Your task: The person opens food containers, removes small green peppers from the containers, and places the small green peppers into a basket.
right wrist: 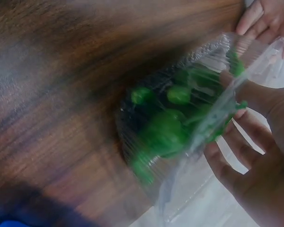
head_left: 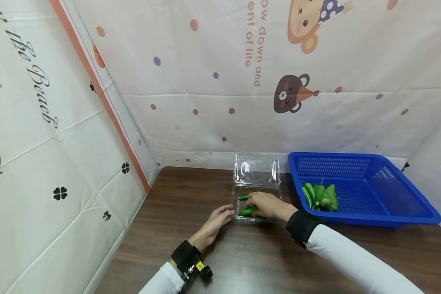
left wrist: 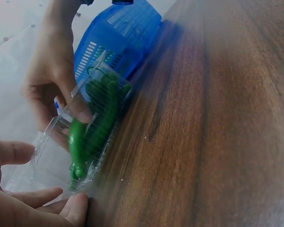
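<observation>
A clear plastic clamshell box (head_left: pixel 242 195) lies on the brown table with its lid (head_left: pixel 256 169) standing open at the back. Green peppers (head_left: pixel 247 211) lie inside it, blurred in both wrist views as green peppers (left wrist: pixel 92 132) and green peppers (right wrist: pixel 165 127). My right hand (head_left: pixel 266 204) reaches into the box, fingers curled round a pepper, thumb by the rim. My left hand (head_left: pixel 217 220) rests on the table with straight fingers touching the box's left side. The left hand's fingertips (left wrist: pixel 73 208) meet the box's corner.
A blue plastic basket (head_left: pixel 367 192) stands right of the box with several green peppers (head_left: pixel 319 196) in its left end. Printed white sheets wall in the table at the back and left. Bare tabletop (head_left: pixel 191 196) spreads left of the hands and toward me.
</observation>
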Demonstrator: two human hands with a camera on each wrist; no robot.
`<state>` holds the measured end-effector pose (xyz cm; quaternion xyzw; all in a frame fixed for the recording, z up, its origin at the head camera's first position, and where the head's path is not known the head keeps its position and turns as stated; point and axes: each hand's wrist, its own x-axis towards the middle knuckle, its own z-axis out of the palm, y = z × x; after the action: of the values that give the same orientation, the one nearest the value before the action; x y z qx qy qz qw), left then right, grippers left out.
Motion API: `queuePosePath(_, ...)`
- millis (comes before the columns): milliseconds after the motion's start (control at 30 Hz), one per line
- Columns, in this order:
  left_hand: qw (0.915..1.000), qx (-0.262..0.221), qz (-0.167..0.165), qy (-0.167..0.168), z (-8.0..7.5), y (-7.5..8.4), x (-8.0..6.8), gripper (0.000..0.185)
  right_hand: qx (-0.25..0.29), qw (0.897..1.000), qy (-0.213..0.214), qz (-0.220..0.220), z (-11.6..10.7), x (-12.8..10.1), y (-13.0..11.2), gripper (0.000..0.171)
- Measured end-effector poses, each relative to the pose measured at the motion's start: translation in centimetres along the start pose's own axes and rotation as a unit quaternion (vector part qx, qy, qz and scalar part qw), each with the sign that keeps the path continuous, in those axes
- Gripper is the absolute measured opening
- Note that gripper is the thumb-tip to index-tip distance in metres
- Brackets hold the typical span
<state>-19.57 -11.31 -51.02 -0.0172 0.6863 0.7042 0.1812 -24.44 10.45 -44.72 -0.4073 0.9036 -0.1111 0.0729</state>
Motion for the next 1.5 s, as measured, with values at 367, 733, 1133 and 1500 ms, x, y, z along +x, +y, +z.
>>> queuePosePath(367, 1.0000, 0.006, 0.002, -0.005, 0.3, 0.0, -0.1, 0.056, 0.002, 0.999, 0.033, 0.001, -3.3, -0.4, 0.0, 0.028)
queuePosePath(733, 1.0000, 0.002, 0.004, -0.009, 0.2, 0.1, -0.5, 0.055, -0.019, 0.992, 0.117, 0.044, -11.9, 0.0, 0.7, 0.032)
queuePosePath(1133, 1.0000, 0.003, 0.003, -0.004, 0.4, 0.0, -0.4, 0.055, 0.007, 0.960, 0.216, 0.179, -20.1, -3.3, 5.3, 0.031)
queuePosePath(1500, 0.9999, 0.006, 0.007, -0.006, 0.3, 0.0, -0.4, 0.052, 0.069, 0.931, 0.202, 0.296, -19.1, -8.9, 10.2, 0.044)
